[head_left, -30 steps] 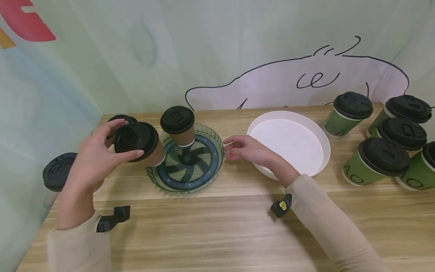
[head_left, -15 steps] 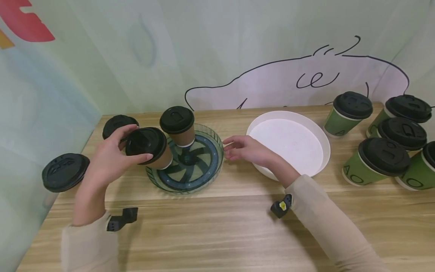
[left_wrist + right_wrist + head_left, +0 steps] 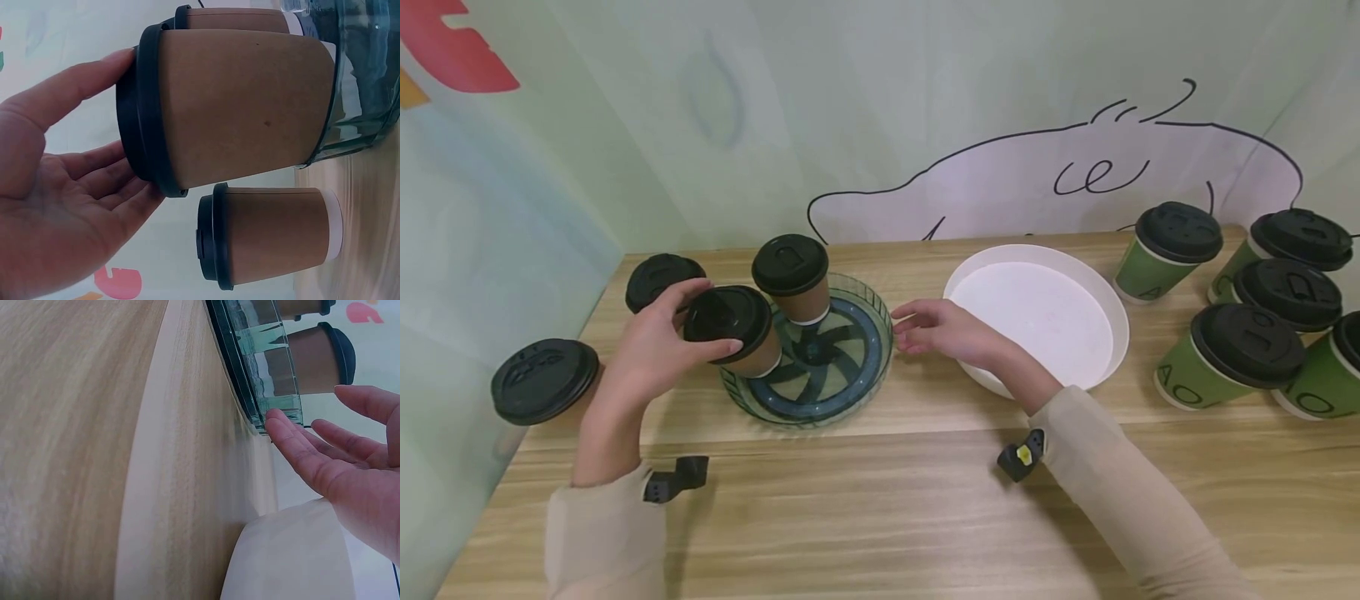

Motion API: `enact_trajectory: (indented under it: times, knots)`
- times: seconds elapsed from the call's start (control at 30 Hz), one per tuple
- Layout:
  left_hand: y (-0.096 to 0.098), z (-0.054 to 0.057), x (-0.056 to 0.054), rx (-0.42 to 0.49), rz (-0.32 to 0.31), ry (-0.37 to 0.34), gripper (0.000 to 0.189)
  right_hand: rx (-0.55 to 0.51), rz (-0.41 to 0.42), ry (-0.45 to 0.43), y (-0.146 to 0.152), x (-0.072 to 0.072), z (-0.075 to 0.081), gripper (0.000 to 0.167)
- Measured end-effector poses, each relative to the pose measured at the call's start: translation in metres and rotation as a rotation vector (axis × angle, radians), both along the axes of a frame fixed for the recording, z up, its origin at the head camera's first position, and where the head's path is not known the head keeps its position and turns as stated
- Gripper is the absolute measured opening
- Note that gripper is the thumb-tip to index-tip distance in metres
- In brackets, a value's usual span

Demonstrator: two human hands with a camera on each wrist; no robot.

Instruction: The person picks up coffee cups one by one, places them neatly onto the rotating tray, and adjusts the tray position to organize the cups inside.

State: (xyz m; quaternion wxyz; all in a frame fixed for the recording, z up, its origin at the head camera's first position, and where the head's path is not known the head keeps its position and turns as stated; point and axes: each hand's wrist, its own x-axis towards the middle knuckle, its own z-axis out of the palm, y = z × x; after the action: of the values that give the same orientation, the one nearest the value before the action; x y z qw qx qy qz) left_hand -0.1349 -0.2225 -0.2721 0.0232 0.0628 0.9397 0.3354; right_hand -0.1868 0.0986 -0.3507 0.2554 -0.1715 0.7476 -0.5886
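Note:
My left hand (image 3: 655,350) grips a brown paper coffee cup (image 3: 756,358) by its black lid, thumb on the near side and fingers on the far side. The cup is upright at the left side of a clear green round tray (image 3: 880,367), and in the left wrist view its base (image 3: 331,94) lies behind the tray's wall. A second brown lidded cup (image 3: 805,302) stands in the tray near its back. My right hand (image 3: 951,331) has its fingers loosely extended at the tray's right wall, fingertips touching or very near it (image 3: 356,453).
Two more black-lidded cups stand left of the tray, one at the back (image 3: 658,275) and one nearer (image 3: 542,379). A white round tray (image 3: 1116,333) lies right of my right hand. Several green lidded cups (image 3: 1198,371) crowd the table's right end. A wall panel rises behind.
My left hand has carried the brown cup rightward and slightly down, over and into the left side of the green tray. My right hand has stayed in place.

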Motion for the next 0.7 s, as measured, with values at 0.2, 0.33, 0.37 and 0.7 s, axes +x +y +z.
enact_trajectory:
  times: [0.2,0.33,0.37,0.7]
  knots:
    - [-0.001,-0.001,-0.004,-0.015,-0.004,0.008,0.083,-0.004,0.003,0.004,0.0,0.001,0.001,0.042]
    - [-0.001,-0.001,-0.007,-0.035,-0.003,0.005,0.083,-0.004,0.001,0.004,0.0,0.001,0.001,0.042]
    - [-0.001,-0.001,-0.007,-0.036,-0.003,0.0,0.082,-0.005,0.001,0.004,0.0,0.001,0.001,0.042]
    - [-0.001,0.0,-0.012,-0.032,-0.013,-0.041,0.084,-0.002,-0.006,0.003,-0.001,0.001,0.002,0.041]
